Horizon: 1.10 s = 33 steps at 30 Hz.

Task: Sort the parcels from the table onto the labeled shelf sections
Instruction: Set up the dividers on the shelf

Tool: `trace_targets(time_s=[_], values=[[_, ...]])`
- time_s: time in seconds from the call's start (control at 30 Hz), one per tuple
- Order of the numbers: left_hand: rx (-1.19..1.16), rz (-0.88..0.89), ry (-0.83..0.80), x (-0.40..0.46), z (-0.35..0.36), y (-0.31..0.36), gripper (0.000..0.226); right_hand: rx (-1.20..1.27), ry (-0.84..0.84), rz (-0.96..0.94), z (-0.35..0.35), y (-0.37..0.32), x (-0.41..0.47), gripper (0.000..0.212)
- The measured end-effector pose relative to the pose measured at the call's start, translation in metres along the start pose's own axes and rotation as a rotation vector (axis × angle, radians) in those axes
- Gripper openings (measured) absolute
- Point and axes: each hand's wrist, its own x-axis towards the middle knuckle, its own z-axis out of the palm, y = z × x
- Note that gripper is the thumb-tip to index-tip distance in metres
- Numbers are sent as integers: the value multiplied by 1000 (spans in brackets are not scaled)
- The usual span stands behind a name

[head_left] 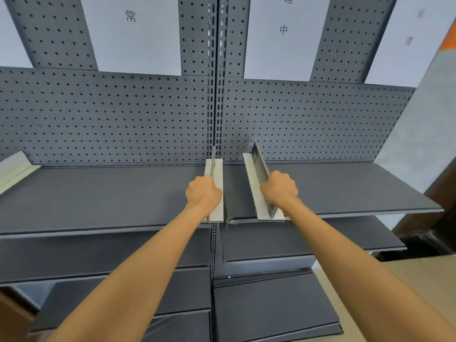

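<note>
Left hand (203,191) grips left divider (214,191), right hand (278,188) grips right divider (256,178) — both dividers run front-to-back on shelf (98,193); no parcels visible.

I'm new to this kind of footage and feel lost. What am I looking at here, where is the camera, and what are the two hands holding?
There is no machine here. A person wears a camera on the head, so you look down their bare arms at a grey metal shelf with a pegboard back. Paper signs with printed characters hang above. The left hand grips one upright metal divider standing on the shelf. The right hand grips a second divider, which leans at a slant. A third divider sits at the far left. No parcels appear in this view.
</note>
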Motion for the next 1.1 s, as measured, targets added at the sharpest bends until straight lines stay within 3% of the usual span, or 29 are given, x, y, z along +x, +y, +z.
trace_targets(time_s=[0.37,0.63,1.1], values=[[23,-112,21,7,27,19,22,-5,-21,-86,-10,34,22,25],[48,-129,3,2,39,15,24,12,-40,-99,-7,53,31,6],[74,-119,1,13,42,20,27,27,-37,-52,-6,62,39,28]])
